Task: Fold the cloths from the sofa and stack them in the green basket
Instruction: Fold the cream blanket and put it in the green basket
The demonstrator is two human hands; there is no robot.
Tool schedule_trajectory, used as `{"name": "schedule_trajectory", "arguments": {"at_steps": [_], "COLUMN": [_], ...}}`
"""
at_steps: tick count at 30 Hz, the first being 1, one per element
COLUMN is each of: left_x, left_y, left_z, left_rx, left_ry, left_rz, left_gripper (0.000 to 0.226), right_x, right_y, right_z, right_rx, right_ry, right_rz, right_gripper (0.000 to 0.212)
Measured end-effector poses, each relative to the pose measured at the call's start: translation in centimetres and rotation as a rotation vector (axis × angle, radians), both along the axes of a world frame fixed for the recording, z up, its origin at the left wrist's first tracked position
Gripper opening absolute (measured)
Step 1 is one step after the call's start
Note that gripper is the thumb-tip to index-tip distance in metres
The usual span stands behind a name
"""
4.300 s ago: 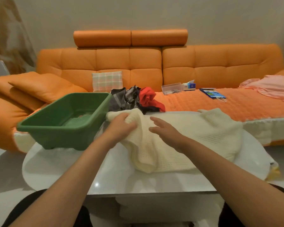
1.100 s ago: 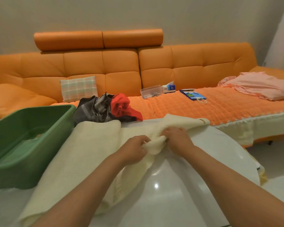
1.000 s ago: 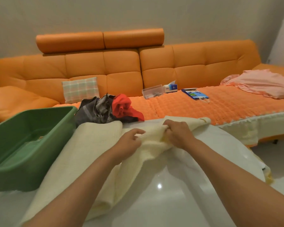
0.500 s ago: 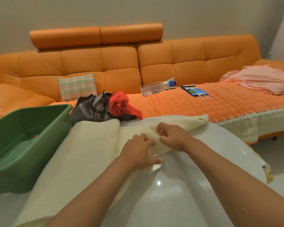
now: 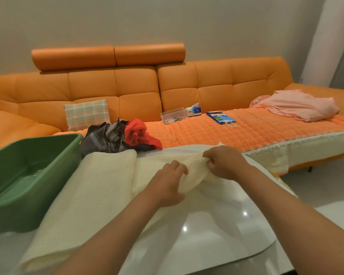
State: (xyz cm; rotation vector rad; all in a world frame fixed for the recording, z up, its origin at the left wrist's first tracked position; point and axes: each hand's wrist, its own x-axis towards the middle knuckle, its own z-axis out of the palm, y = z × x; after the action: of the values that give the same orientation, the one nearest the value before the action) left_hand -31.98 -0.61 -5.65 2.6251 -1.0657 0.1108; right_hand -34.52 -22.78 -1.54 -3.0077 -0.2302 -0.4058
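Hands, left (image 5: 167,182) and right (image 5: 225,163), grip cream cloth (image 5: 99,191); green basket (image 5: 28,207) beside.

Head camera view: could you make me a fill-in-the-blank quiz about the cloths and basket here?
The left hand and right hand both hold the cream waffle-knit cloth on the ____ glossy table.
The green plastic basket stands to the person's ____.
The crumpled red cloth lies on the ____ leather sofa.
Missing: white; left; orange.
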Motion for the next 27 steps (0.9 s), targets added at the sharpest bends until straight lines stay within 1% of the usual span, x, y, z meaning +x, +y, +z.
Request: {"name": "schedule_trajectory", "arguments": {"at_steps": [2,3,4,5,6,7,8,9,10,11,12,14,15,16,17,18,19,20,21,22,24,27], "left_x": [-1.4,-2.1,-2.5,-3.0,-3.5,-3.8,-4.0,-3.9,-3.8,-3.5,-3.1,-1.9,-1.3,-0.6,0.1,0.8,1.4,2.0,2.5,3.1,3.9,4.6], "left_y": [-0.8,-1.1,-1.3,-1.5,-1.6,-1.7,-1.8,-1.9,-2.0,-2.2,-2.5,-2.9,-3.0,-3.1,-3.2,-3.2,-3.3,-3.3,-3.4,-3.6,-3.7,-3.5], "left_z": [0.8,1.2,1.5,1.8,2.1,2.2,2.3,2.2,2.1,1.9,1.8,1.2,0.9,0.5,-0.1,-0.7,-1.4,-2.2,-3.0,-3.7,-4.6,-5.3], "left_rx": [-0.071,-0.113,-0.139,-0.130,-0.088,-0.032,0.007,0.014,-0.016,-0.079,-0.143,-0.201,-0.163,-0.073,0.055,0.191,0.289,0.349,0.379,0.384,0.344,0.190], "left_ry": [0.048,0.129,0.267,0.456,0.654,0.813,0.896,0.899,0.841,0.757,0.662,0.464,0.359,0.270,0.224,0.225,0.266,0.315,0.343,0.344,0.308,0.257], "left_rz": [-0.015,-0.021,-0.039,-0.075,-0.103,-0.119,-0.130,-0.135,-0.119,-0.090,-0.046,0.053,0.096,0.126,0.146,0.160,0.168,0.167,0.152,0.130,0.093,0.085], "left_gripper": [0.038,0.027,0.018,0.019,0.026,0.034,0.038,0.039,0.037,0.032,0.027,0.022,0.023,0.026,0.033,0.044,0.056,0.064,0.069,0.072,0.073,0.068], "right_x": [-1.7,-2.4,-3.0,-3.7,-4.4,-5.1,-5.7,-6.1,-6.1,-5.8,-5.2,-3.8,-3.1,-2.5,-2.0,-1.4,-0.9,-0.2,0.5,1.2,2.8,4.6], "right_y": [-0.7,-1.0,-1.2,-1.3,-1.2,-1.1,-1.0,-1.1,-1.1,-1.2,-1.3,-1.4,-1.1,-0.7,-0.3,0.1,0.4,0.4,0.0,-0.6,-2.0,-3.4], "right_z": [1.8,2.4,2.7,2.9,2.9,2.6,2.3,2.0,1.6,1.2,0.7,-0.7,-1.5,-2.4,-3.2,-4.1,-4.8,-5.5,-6.2,-6.7,-7.4,-8.2], "right_rx": [-0.135,-0.152,-0.134,-0.063,0.054,0.146,0.200,0.225,0.232,0.235,0.219,0.122,0.097,0.102,0.127,0.161,0.161,0.118,0.057,0.011,-0.024,-0.053], "right_ry": [0.021,0.088,0.194,0.358,0.542,0.707,0.816,0.857,0.829,0.740,0.611,0.337,0.254,0.228,0.265,0.356,0.470,0.561,0.609,0.618,0.573,0.481], "right_rz": [-0.038,-0.083,-0.132,-0.184,-0.234,-0.289,-0.321,-0.329,-0.319,-0.297,-0.278,-0.240,-0.209,-0.160,-0.112,-0.085,-0.092,-0.127,-0.175,-0.223,-0.295,-0.310], "right_gripper": [0.020,0.023,0.028,0.033,0.039,0.046,0.051,0.051,0.045,0.035,0.026,0.017,0.019,0.025,0.036,0.050,0.063,0.072,0.075,0.075,0.071,0.068]}}
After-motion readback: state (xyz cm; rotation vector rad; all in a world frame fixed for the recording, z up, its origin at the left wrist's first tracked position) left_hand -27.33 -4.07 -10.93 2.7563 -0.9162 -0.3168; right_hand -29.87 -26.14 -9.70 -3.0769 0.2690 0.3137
